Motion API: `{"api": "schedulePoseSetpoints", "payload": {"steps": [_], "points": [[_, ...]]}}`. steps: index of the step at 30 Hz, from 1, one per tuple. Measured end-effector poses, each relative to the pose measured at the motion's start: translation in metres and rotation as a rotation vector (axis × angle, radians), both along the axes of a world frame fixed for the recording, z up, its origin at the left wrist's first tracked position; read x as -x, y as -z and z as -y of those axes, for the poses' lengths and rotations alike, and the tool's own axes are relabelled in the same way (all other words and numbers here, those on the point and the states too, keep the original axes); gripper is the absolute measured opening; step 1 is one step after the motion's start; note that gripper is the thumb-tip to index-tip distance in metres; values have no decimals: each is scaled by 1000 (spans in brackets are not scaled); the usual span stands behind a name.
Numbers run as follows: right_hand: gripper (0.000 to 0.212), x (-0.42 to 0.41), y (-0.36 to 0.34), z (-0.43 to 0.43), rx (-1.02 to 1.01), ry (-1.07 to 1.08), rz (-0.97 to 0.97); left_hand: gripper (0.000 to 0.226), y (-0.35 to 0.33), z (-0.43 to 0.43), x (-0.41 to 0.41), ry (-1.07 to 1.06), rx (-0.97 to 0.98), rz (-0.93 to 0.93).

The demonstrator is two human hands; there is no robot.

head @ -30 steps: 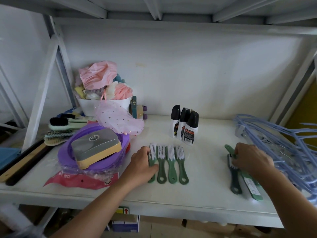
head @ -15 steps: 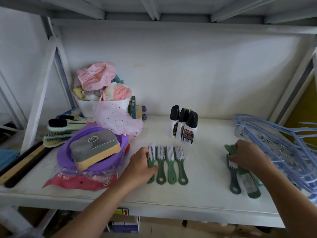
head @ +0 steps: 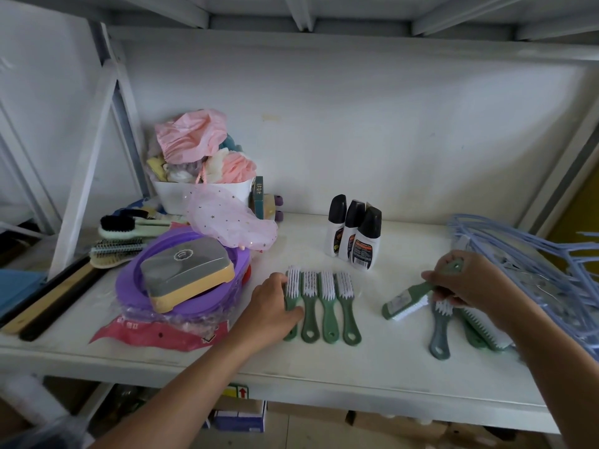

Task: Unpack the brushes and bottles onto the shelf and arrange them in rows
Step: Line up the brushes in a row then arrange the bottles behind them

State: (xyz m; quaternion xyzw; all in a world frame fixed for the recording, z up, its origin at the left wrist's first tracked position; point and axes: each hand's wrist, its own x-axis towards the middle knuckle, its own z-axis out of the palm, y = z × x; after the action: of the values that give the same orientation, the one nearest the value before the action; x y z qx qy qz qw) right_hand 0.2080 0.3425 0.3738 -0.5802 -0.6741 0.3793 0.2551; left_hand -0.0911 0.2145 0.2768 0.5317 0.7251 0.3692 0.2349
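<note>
White metal shelf (head: pixel 389 361) holds everything. A tangled pile of blue hangers (head: pixel 534 264) is on the right, and a stack of purple basins (head: pixel 136 286) in plastic wrap is on the left, with a red label underneath whose characters I can't make out. A grey and yellow box (head: pixel 188 273) sits on the basins; its round emblem is too small to read. Three black-capped bottles (head: pixel 355 238) stand clustered near the back, orange and black labels, text unreadable. In front of them is a row of four green brushes (head: pixel 327 303), bristles up. The left hand (head: pixel 274 306) curls round the leftmost brush (head: pixel 293 283). The right hand (head: pixel 466 280) pinches the handle of a labelled brush (head: pixel 406 299), tilted above the shelf just over some loose brushes (head: pixel 439 332); its sticker is illegible.
</note>
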Motion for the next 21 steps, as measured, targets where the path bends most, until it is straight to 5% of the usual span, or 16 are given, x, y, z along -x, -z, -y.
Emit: {"api": "schedulePoseSetpoints", "payload": {"steps": [6,12,21], "points": [[23,-3,3,1,-132,-44,-19,45,0,-1,0,2,6,-12],[20,1,3,5,-453,-252,169,43,1,-2,0,-4,9,-18],[22,7,21,19,-249,-654,411,46,1,-2,0,-17,6,-32]]}}
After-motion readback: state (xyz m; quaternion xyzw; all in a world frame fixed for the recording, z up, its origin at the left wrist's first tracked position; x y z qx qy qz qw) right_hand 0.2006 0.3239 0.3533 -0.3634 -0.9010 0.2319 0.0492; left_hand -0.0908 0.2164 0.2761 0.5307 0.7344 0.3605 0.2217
